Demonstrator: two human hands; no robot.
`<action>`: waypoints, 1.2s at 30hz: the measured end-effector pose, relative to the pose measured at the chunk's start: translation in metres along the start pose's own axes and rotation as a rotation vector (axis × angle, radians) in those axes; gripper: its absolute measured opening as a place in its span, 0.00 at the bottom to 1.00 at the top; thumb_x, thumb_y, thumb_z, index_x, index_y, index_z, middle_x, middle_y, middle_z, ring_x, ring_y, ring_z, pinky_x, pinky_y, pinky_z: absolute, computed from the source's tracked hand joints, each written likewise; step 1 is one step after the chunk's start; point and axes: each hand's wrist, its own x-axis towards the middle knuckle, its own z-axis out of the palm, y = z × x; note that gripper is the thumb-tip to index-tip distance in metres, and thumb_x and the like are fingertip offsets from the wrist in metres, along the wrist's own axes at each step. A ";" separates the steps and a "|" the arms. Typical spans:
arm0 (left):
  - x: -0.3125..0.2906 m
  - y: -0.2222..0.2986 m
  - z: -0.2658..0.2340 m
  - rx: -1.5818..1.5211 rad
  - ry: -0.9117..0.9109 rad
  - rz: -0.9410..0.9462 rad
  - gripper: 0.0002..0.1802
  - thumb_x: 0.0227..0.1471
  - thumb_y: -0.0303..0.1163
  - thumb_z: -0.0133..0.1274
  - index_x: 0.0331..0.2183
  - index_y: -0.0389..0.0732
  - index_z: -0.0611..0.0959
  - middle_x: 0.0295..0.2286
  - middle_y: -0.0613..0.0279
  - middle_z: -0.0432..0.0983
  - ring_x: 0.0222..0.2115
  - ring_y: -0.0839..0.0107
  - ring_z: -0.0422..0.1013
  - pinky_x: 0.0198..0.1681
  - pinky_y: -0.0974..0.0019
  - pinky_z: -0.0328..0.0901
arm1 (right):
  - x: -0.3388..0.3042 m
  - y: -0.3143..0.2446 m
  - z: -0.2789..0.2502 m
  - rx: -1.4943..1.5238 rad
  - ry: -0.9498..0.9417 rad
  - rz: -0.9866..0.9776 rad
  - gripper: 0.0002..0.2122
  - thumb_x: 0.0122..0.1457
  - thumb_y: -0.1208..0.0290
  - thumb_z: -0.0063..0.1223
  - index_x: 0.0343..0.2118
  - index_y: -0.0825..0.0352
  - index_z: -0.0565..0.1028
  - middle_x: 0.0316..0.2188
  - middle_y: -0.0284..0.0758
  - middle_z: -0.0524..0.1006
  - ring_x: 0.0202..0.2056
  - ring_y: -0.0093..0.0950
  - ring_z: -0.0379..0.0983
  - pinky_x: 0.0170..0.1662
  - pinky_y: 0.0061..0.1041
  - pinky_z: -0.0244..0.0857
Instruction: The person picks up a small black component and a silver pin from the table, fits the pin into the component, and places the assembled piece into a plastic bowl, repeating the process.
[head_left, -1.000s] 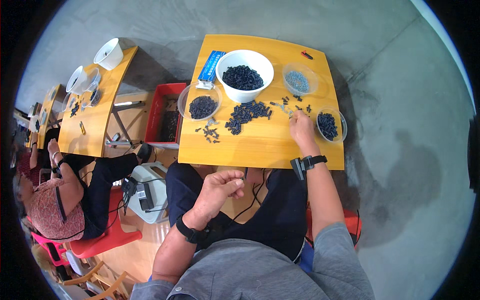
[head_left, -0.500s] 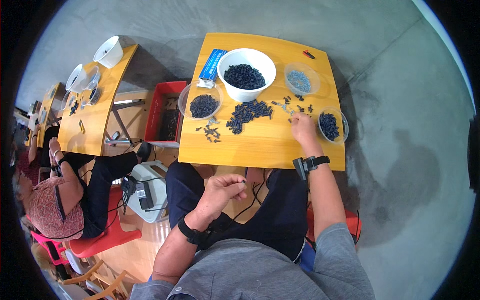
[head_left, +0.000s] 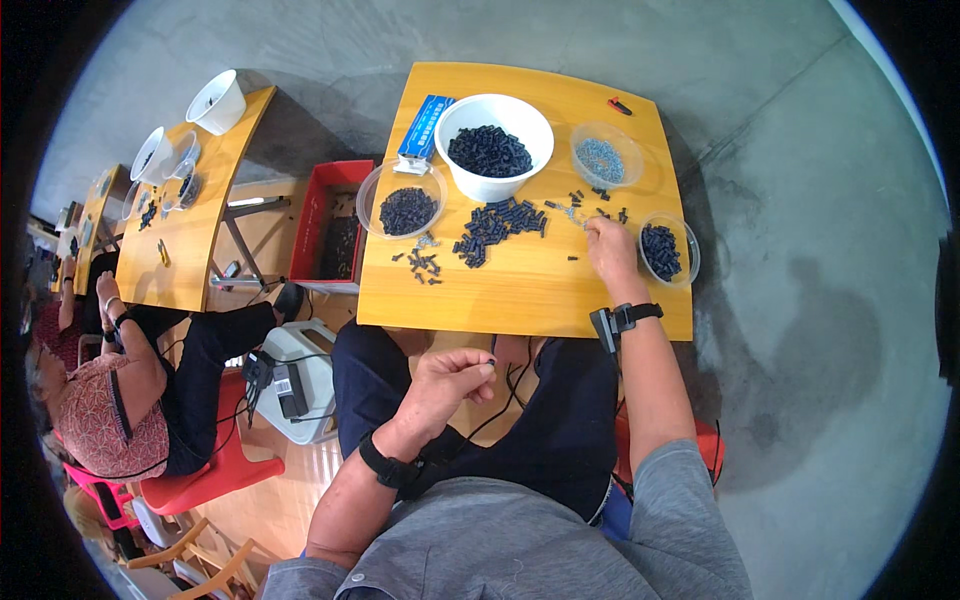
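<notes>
Over my lap, my left hand [head_left: 448, 385] pinches a small black plastic piece [head_left: 490, 363] between thumb and forefinger; most of it is hidden. My right hand [head_left: 610, 250] reaches onto the yellow table, its fingertips drawn together beside a few loose silver screws [head_left: 571, 212]. Whether those fingertips hold anything is too small to see. Just left of that hand lies a single small black piece [head_left: 572, 258]. A clear tub of black cylindrical pieces [head_left: 661, 252] stands close to its right, and a heap of similar black pieces [head_left: 492, 235] spreads to its left.
A white bowl [head_left: 541, 150] of black parts stands at the back, beside a blue box [head_left: 425, 128]. Clear tubs hold silver screws [head_left: 600, 160] and small dark parts [head_left: 407, 211]. A red-handled tool [head_left: 620, 106] lies far right. A red bin [head_left: 318, 230] stands left; another person [head_left: 115, 410] sits beyond.
A small black piece now lies on the table left of my right hand, where none showed before. That hand has shifted only slightly; my left hand keeps its pinch over my lap.
</notes>
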 end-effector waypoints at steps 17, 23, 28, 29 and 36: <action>-0.001 0.005 0.010 0.023 0.012 0.090 0.04 0.52 0.24 0.51 0.31 0.36 0.79 0.23 0.64 0.75 0.23 0.78 0.70 0.27 0.75 0.65 | -0.034 -0.024 -0.011 0.771 -0.026 0.352 0.04 0.58 0.77 0.43 0.32 0.71 0.70 0.22 0.31 0.70 0.17 0.18 0.68 0.17 0.17 0.63; -0.007 0.002 0.011 0.008 0.014 0.105 0.04 0.52 0.25 0.51 0.31 0.36 0.78 0.23 0.65 0.75 0.23 0.78 0.70 0.27 0.75 0.65 | -0.057 -0.025 -0.018 0.908 -0.006 0.370 0.03 0.57 0.79 0.44 0.31 0.71 0.69 0.22 0.33 0.71 0.18 0.19 0.69 0.19 0.18 0.66; -0.011 0.011 0.016 0.031 0.023 0.248 0.05 0.52 0.25 0.51 0.33 0.36 0.79 0.25 0.64 0.76 0.24 0.77 0.71 0.28 0.74 0.66 | -0.074 -0.060 -0.042 1.176 -0.058 0.417 0.02 0.57 0.79 0.45 0.32 0.70 0.70 0.25 0.33 0.72 0.19 0.20 0.70 0.20 0.19 0.68; -0.011 0.013 0.015 0.047 -0.008 0.300 0.05 0.53 0.25 0.51 0.34 0.36 0.79 0.26 0.62 0.76 0.26 0.76 0.72 0.29 0.74 0.67 | -0.076 -0.071 -0.048 1.257 -0.084 0.412 0.02 0.57 0.80 0.44 0.32 0.70 0.69 0.26 0.35 0.73 0.19 0.21 0.71 0.21 0.19 0.70; -0.036 0.030 0.027 0.006 -0.053 0.482 0.06 0.52 0.24 0.51 0.34 0.35 0.80 0.29 0.61 0.77 0.26 0.74 0.74 0.29 0.73 0.69 | -0.104 -0.150 -0.093 1.553 -0.202 0.262 0.02 0.58 0.79 0.45 0.33 0.70 0.69 0.27 0.35 0.73 0.22 0.21 0.72 0.23 0.20 0.70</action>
